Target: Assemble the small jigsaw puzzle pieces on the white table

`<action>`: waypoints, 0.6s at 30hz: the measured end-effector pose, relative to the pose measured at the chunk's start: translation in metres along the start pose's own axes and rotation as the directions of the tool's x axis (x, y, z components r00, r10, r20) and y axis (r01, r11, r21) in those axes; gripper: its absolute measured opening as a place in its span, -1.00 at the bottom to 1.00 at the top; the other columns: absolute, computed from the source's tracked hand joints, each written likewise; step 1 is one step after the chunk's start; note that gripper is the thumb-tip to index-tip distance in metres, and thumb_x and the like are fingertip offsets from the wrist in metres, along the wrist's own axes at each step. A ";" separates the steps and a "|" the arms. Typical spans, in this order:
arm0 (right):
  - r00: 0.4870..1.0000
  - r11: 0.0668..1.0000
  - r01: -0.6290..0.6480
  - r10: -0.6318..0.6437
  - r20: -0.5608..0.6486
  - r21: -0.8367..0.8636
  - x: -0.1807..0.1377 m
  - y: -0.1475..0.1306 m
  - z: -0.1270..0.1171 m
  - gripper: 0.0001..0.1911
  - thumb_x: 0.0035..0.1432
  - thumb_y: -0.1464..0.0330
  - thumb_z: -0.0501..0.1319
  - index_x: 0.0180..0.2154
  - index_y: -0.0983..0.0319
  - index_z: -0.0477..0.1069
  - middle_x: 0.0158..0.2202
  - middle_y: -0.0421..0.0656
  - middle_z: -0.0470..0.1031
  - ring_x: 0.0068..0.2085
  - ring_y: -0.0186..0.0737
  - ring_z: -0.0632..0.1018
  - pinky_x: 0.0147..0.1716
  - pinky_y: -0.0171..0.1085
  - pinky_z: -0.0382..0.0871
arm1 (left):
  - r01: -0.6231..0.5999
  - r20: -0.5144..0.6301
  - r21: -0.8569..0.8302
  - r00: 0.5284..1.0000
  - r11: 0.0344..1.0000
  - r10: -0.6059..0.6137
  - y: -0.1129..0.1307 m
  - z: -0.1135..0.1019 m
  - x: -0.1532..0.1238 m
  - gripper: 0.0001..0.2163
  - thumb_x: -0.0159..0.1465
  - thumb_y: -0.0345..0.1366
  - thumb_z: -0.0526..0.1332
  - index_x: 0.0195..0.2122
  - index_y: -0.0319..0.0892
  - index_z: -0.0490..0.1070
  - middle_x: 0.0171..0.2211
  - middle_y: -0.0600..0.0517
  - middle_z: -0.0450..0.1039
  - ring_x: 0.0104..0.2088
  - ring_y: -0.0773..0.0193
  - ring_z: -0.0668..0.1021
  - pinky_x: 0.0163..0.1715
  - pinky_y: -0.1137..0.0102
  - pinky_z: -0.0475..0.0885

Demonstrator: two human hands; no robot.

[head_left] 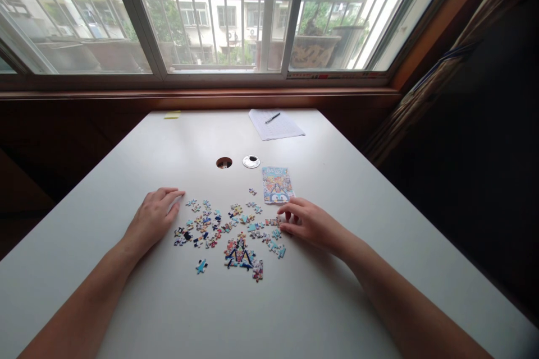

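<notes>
Loose jigsaw puzzle pieces (205, 220) lie scattered on the white table (177, 314) between my hands. Nearest to me sits a joined puzzle section (239, 255) with dark blue lines and many colours. My left hand (154, 213) rests on the tabletop left of the pieces, fingers stretched out, holding nothing. Over on the right, my right hand (309, 221) has thumb and fingers apart beside a few small pieces (273, 222); whether the fingertips touch them I cannot tell. Just beyond it lies a colourful picture card (277, 184). A light blue piece (201, 266) lies apart at the front left.
A round hole (224, 162) opens in the table, with a silver grommet cover (251, 161) to its right. Farther back are a paper sheet (273, 126) with a pen (273, 118) on it and a yellow note (172, 115). A barred window stands behind; a curtain hangs at right.
</notes>
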State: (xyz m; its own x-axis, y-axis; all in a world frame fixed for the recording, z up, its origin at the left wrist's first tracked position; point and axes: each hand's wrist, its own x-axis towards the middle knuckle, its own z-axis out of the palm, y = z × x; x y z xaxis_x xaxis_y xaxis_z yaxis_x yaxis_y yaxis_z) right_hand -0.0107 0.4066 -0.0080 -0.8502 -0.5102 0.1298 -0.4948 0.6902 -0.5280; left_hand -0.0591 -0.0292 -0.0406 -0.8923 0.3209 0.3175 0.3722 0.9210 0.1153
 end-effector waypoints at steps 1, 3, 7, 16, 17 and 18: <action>1.000 1.000 -0.012 0.012 -0.001 0.003 0.000 0.000 0.000 -0.84 0.23 0.34 0.30 -0.13 0.17 0.50 -0.21 -0.14 0.45 -0.23 -0.22 0.51 -0.20 -0.25 0.43 | -0.002 -0.001 0.000 1.000 1.000 0.002 0.000 0.000 0.000 -0.66 0.40 -0.22 0.01 0.11 -0.10 0.43 0.09 -0.10 0.41 0.06 -0.01 0.43 0.12 0.08 0.32; 1.000 0.999 -0.031 0.031 0.000 0.013 0.000 0.000 0.000 -0.88 0.23 0.34 0.30 -0.16 0.16 0.51 -0.21 -0.14 0.45 -0.23 -0.23 0.52 -0.20 -0.27 0.43 | -0.005 -0.004 -0.002 1.000 1.000 0.005 -0.001 0.001 0.000 -0.66 0.40 -0.22 0.01 0.11 -0.10 0.43 0.08 -0.10 0.41 0.06 -0.01 0.43 0.13 0.08 0.31; 0.999 0.999 -0.037 0.037 -0.006 0.025 0.000 0.000 0.003 -0.92 0.25 0.35 0.28 -0.19 0.15 0.52 -0.21 -0.16 0.46 -0.25 -0.26 0.52 -0.21 -0.29 0.43 | -0.016 -0.017 -0.001 1.000 1.000 0.016 -0.003 0.003 0.000 -0.66 0.40 -0.22 0.01 0.12 -0.10 0.43 0.08 -0.10 0.42 0.06 -0.01 0.43 0.12 0.08 0.32; 1.000 0.999 -0.030 0.030 0.002 0.042 -0.001 -0.001 0.003 -0.89 0.26 0.41 0.24 -0.20 0.14 0.53 -0.22 -0.18 0.46 -0.29 -0.31 0.51 -0.23 -0.30 0.41 | -0.016 -0.027 -0.014 1.000 1.000 0.016 -0.004 0.004 -0.001 -0.66 0.39 -0.22 0.03 0.11 -0.08 0.44 0.06 -0.11 0.43 0.06 -0.01 0.44 0.13 0.08 0.31; 0.999 0.999 -0.032 0.032 0.001 0.044 -0.001 -0.001 0.003 -0.89 0.26 0.42 0.24 -0.20 0.15 0.53 -0.23 -0.18 0.46 -0.29 -0.31 0.51 -0.23 -0.31 0.41 | -0.013 -0.024 -0.015 1.000 1.000 0.013 -0.004 0.004 -0.001 -0.66 0.39 -0.21 0.03 0.11 -0.08 0.44 0.06 -0.11 0.43 0.06 -0.01 0.44 0.13 0.08 0.31; 0.999 0.998 -0.033 0.033 0.001 0.046 -0.001 -0.001 0.003 -0.88 0.26 0.42 0.23 -0.21 0.15 0.53 -0.23 -0.18 0.45 -0.30 -0.31 0.51 -0.24 -0.31 0.41 | -0.010 -0.021 -0.016 1.000 1.000 0.010 -0.003 0.004 -0.001 -0.66 0.39 -0.21 0.03 0.11 -0.08 0.44 0.07 -0.10 0.42 0.06 -0.01 0.44 0.13 0.08 0.31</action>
State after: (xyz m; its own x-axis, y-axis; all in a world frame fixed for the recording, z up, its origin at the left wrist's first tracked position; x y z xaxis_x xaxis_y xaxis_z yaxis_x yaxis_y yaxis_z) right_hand -0.0087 0.4048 -0.0097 -0.8658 -0.4879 0.1111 -0.4575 0.6821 -0.5705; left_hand -0.0606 -0.0318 -0.0446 -0.8829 0.3252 0.3387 0.3854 0.9140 0.1271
